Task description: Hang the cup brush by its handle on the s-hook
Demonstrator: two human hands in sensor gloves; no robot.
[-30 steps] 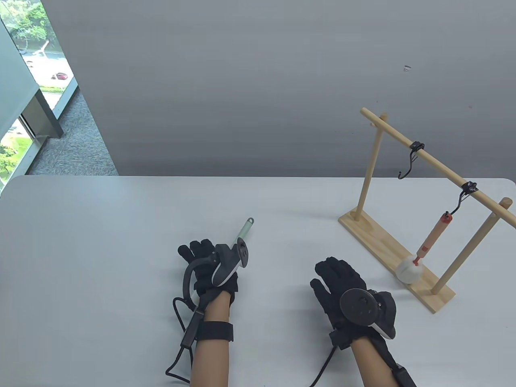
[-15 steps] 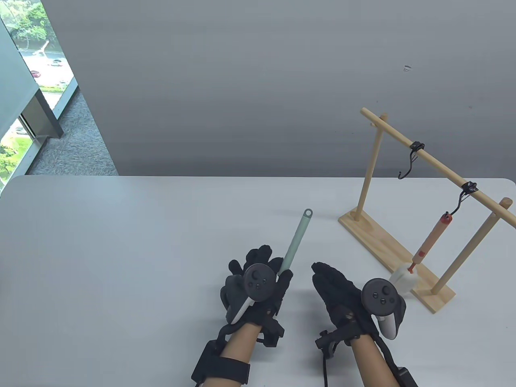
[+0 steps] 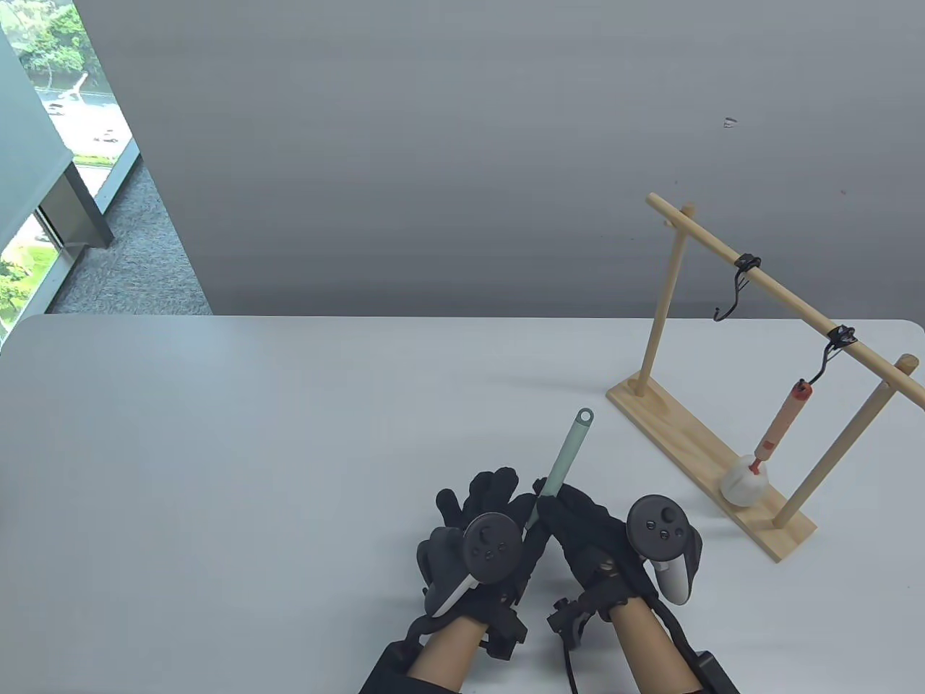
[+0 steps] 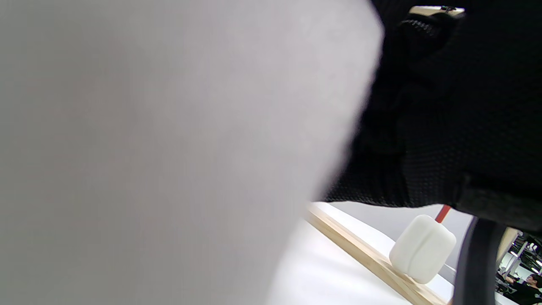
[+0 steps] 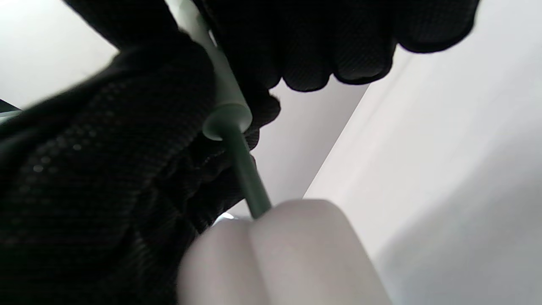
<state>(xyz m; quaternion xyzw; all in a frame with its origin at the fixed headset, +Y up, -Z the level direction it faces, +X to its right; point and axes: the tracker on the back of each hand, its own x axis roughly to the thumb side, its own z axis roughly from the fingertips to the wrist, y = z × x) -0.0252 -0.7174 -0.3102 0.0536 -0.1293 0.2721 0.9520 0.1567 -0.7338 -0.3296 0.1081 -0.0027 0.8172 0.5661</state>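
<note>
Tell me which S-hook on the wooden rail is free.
The far S-hook, higher up the rail, hangs empty. The nearer S-hook already carries the orange-handled brush.

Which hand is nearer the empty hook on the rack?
Right. The right hand is below-left of the empty hook; the left hand is farther left, beside it.

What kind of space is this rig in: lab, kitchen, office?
Most likely an office or lab used for recording, not a kitchen. A plain white table stands against a grey wall, grey carpet runs to a tall window overlooking a road and trees, and a wooden rack looks staged.
</note>
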